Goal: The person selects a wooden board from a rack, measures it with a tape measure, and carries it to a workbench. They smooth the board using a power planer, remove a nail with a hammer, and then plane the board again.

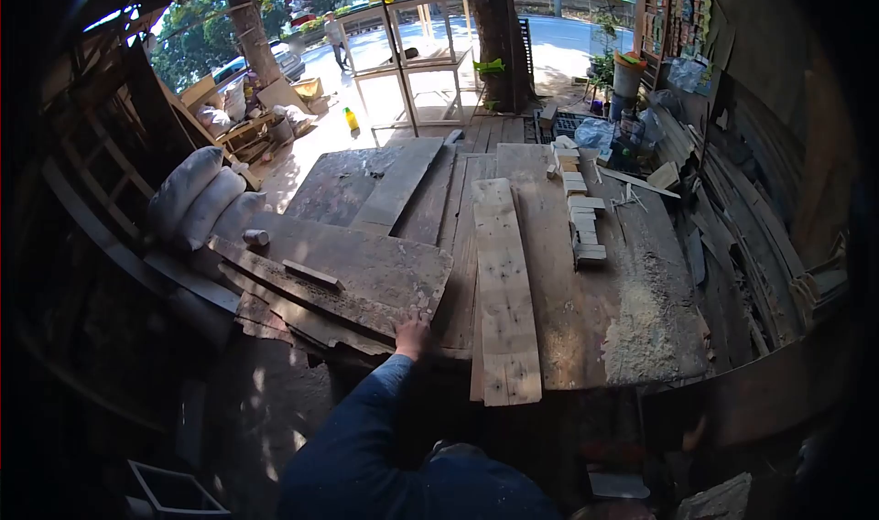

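My left hand [412, 334], at the end of a dark blue sleeve [366, 410], rests on the near right corner of a wide worn board [366, 262]. Its fingers lie apart on the surface. A narrow strip of wood [313, 276] and a small white cylindrical container [256, 237] are on that board. To the right of the hand, a long pale plank [504, 291] with dark spots lies lengthwise on the workbench [558, 337]. I cannot make out my right hand in the dark lower area.
Small cut wood blocks [586, 216] line the bench's right side, beside a sawdust pile [652, 328]. Stuffed sacks [206, 200] stand at left. Timber [742, 236] leans along the right wall. Beyond are a wooden frame [412, 62], a tree trunk [499, 39] and a distant person [335, 39].
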Action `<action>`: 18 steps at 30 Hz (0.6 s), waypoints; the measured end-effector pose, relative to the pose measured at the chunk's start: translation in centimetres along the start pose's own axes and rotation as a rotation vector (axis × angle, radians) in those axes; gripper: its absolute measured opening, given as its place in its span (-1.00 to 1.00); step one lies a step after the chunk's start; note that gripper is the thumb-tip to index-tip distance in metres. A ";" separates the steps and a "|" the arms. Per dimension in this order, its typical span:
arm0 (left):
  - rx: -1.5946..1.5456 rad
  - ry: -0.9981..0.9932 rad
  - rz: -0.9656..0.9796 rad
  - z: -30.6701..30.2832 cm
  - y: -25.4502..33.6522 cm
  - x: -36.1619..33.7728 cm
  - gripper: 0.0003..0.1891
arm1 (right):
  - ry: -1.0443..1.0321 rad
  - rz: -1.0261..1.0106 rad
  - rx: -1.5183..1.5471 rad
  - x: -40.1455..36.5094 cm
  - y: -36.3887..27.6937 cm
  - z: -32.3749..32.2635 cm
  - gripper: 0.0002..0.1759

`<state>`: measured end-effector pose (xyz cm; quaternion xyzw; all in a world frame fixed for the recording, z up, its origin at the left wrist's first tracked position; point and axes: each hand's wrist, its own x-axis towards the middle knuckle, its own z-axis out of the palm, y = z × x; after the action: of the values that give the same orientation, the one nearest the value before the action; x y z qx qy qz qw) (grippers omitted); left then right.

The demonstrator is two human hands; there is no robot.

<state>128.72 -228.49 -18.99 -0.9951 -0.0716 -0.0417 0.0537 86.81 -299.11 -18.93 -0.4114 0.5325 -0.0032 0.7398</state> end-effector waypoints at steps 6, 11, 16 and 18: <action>-0.051 -0.046 -0.083 0.6 -2.7 -5.5 -0.39 | 0.141 -0.227 -0.150 2.9 -4.1 -1.2 -0.45; -0.035 -0.085 -0.177 -0.7 -0.9 -6.2 -0.28 | 0.186 -0.310 -0.230 4.8 -4.5 -1.2 -0.44; -0.046 -0.168 -0.190 -2.9 1.4 -9.1 -0.07 | 0.263 -0.366 -0.276 5.5 -3.4 -2.9 -0.43; -0.030 -0.176 -0.181 -3.1 1.6 -9.8 -0.07 | 0.300 -0.388 -0.295 5.7 -2.8 -3.6 -0.43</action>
<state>119.01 -231.79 -16.93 -0.9851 -0.1650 0.0402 0.0283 87.67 -305.70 -22.04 -0.6036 0.5418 -0.1281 0.5707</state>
